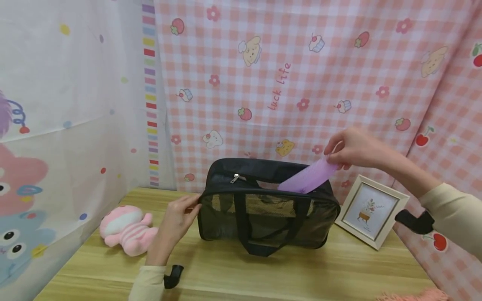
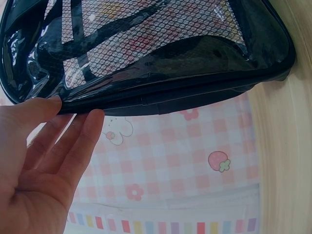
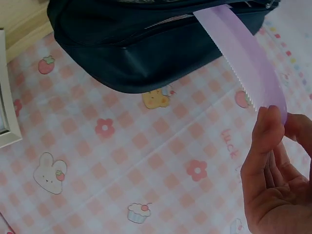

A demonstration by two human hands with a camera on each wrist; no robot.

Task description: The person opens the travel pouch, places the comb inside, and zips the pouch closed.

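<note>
A black bag (image 1: 218, 217) with clear and mesh panels stands upright on the wooden table, its top zipper open. My left hand (image 1: 177, 217) pinches the bag's upper left corner edge between thumb and fingers; the left wrist view shows this hand (image 2: 53, 151) at the dark seam. Above the bag's right end, my right hand (image 1: 352, 148) pinches one end of a purple comb (image 1: 310, 175). The comb slants down to the left, its lower end in the bag's opening. In the right wrist view the toothed comb (image 3: 239, 53) runs from my fingertips to the zipper slit.
A pink and white plush toy (image 1: 129, 230) lies left of the bag. To the right, a framed picture (image 1: 370, 211) leans against the checked cloth backdrop (image 1: 226, 138). Something fluffy and coral (image 1: 418, 296) shows at the table's front right edge.
</note>
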